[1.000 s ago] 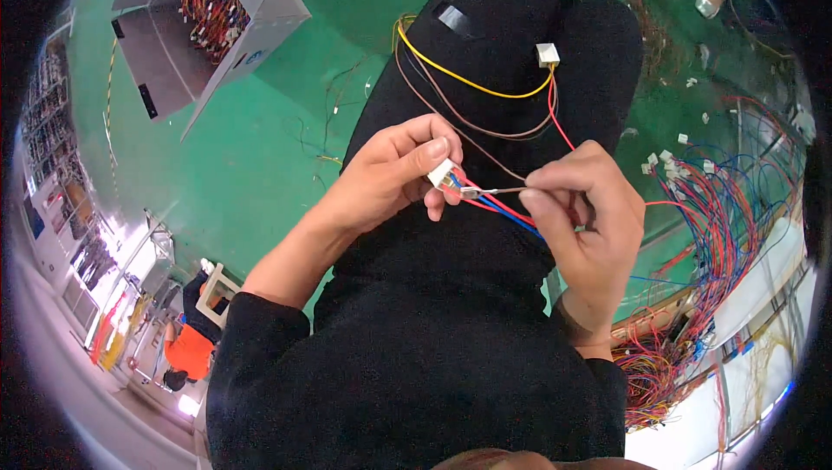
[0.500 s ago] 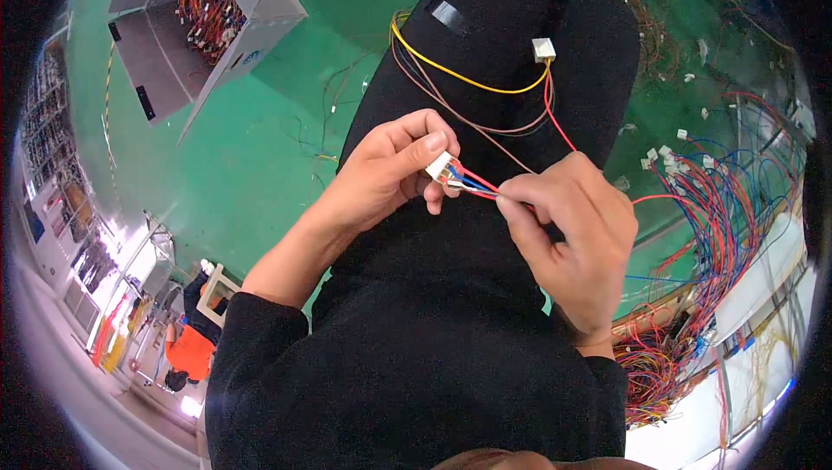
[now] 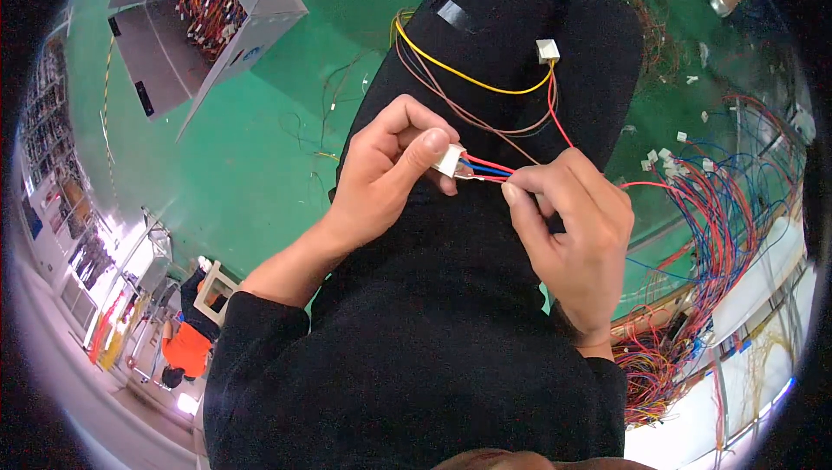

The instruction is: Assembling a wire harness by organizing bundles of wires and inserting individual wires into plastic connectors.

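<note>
Above my lap, my left hand (image 3: 381,167) pinches a small white plastic connector (image 3: 449,161) between thumb and fingers. Red and blue wires (image 3: 487,168) run from the connector's right side to my right hand (image 3: 572,219), whose thumb and forefinger are closed on them. One red wire ends in a bare metal terminal at the connector's edge; how deep it sits I cannot tell. A second white connector (image 3: 548,51) lies on my right thigh, with yellow, brown and red wires coming out of it. The yellow wire (image 3: 451,77) loops across both thighs.
A grey open box (image 3: 165,54) full of bundled wires stands on the green floor at the upper left. To my right hang many red and blue wires (image 3: 706,227) with white connectors, above another wire heap (image 3: 646,375). A person in orange (image 3: 186,350) is at the far left.
Both hands have shifted slightly; the left has turned the connector so that more of its white side shows. My right fingers remain closed on the wires, which now lie straighter.
</note>
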`<control>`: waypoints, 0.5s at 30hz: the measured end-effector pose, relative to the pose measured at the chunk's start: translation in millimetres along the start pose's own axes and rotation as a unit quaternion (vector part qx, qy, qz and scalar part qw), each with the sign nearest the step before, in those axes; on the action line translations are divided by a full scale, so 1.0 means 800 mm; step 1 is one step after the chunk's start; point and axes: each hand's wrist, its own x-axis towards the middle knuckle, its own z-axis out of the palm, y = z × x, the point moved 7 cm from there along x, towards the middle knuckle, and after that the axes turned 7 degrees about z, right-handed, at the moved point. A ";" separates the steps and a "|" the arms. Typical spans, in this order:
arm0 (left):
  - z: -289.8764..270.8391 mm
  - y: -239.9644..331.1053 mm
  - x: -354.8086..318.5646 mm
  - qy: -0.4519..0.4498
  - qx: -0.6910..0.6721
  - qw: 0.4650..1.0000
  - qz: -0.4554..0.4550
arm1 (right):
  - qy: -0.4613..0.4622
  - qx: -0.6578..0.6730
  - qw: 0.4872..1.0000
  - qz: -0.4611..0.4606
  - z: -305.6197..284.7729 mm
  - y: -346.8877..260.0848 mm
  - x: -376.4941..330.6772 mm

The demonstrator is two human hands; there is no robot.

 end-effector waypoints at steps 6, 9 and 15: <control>-0.003 -0.003 -0.001 0.009 -0.003 1.000 -0.008 | 0.014 0.016 1.000 0.019 0.000 0.003 0.000; -0.001 -0.002 0.000 -0.003 -0.025 1.000 -0.007 | 0.007 0.041 0.999 0.031 0.000 0.003 0.001; -0.001 -0.002 0.001 -0.003 -0.025 1.000 -0.012 | 0.009 0.048 0.998 0.043 0.001 0.007 0.001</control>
